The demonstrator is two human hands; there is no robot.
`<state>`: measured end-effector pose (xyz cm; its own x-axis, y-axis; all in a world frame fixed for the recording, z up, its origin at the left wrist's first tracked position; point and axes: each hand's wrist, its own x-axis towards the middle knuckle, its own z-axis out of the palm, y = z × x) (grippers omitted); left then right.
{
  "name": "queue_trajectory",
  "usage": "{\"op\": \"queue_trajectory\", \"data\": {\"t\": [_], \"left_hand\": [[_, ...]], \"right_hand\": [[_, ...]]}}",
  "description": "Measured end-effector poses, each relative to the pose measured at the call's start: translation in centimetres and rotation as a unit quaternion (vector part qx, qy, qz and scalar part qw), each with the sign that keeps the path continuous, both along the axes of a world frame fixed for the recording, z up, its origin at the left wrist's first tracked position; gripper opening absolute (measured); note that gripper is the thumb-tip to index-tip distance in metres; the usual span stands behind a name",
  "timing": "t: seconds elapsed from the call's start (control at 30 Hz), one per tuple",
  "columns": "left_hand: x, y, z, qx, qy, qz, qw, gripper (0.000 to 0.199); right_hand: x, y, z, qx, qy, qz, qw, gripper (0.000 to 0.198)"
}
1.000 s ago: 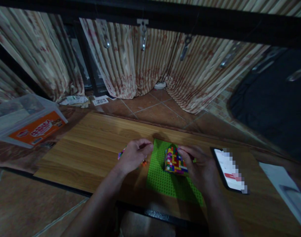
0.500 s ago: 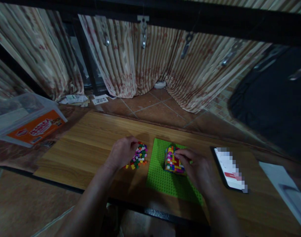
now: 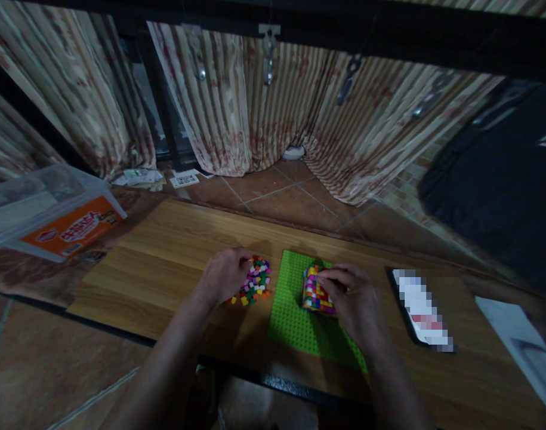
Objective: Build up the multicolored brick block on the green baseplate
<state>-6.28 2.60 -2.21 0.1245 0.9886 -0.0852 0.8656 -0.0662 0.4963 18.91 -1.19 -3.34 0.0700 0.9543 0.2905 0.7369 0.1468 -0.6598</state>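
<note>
Where loose toy bricks (image 3: 257, 280) lie just right of my left hand (image 3: 223, 276), its pinch hidden; right hand (image 3: 357, 298), fingertips together, at brick-built block (image 3: 312, 296).

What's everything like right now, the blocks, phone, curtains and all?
Green board, lying flat
Block model, built up on the green board
Loose blocks, spread in a patch
Left hand, at the loose blocks, grip hidden
Right hand, at the block model
Phone, screen lit
Curtains, hanging, with a gap
Plastic box, can't tell if open
</note>
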Motion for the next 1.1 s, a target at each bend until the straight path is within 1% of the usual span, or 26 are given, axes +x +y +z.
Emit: {"op": "queue_trajectory", "data": {"t": [0.1, 0.23, 0.37, 0.47, 0.6, 0.7, 0.83, 0.97, 1.1], "left_hand": [[-0.1, 0.0, 0.0, 0.001, 0.005, -0.002, 1.000, 0.025], [-0.4, 0.1, 0.2, 0.000, 0.013, 0.006, 1.000, 0.024], [-0.9, 0.1, 0.4, 0.004, 0.014, 0.016, 1.000, 0.024], [-1.3, 0.0, 0.4, 0.002, 0.020, 0.002, 1.000, 0.024], [-1.4, -0.1, 0.4, -0.017, -0.002, -0.012, 1.000, 0.024], [-1.1, -0.3, 0.5, -0.043, -0.011, -0.027, 0.999, 0.023], [-0.2, -0.8, 0.2, -0.034, -0.009, -0.040, 0.999, 0.018], [0.7, -1.2, -0.5, -0.011, 0.013, -0.037, 0.999, 0.016], [0.9, -1.2, -0.8, 0.010, 0.037, -0.050, 0.998, 0.016]], "right_hand": [[-0.2, 0.0, 0.0, 0.000, 0.008, -0.008, 1.000, 0.018], [-0.3, -0.1, 0.2, -0.004, -0.013, -0.002, 1.000, 0.019], [-0.2, -0.2, 0.1, 0.011, -0.028, -0.001, 1.000, 0.021], [-0.2, -0.2, -0.1, 0.010, -0.026, -0.004, 1.000, 0.023], [-0.2, -0.1, -0.2, -0.003, -0.023, 0.002, 1.000, 0.024], [-0.2, -0.1, -0.1, -0.008, -0.026, 0.001, 1.000, 0.024], [-0.3, -0.1, 0.0, -0.006, -0.030, 0.002, 1.000, 0.024], [0.0, -0.1, -0.1, -0.010, -0.006, 0.011, 1.000, 0.022], [0.5, -0.1, -0.3, -0.021, 0.061, 0.018, 0.998, 0.022]]}}
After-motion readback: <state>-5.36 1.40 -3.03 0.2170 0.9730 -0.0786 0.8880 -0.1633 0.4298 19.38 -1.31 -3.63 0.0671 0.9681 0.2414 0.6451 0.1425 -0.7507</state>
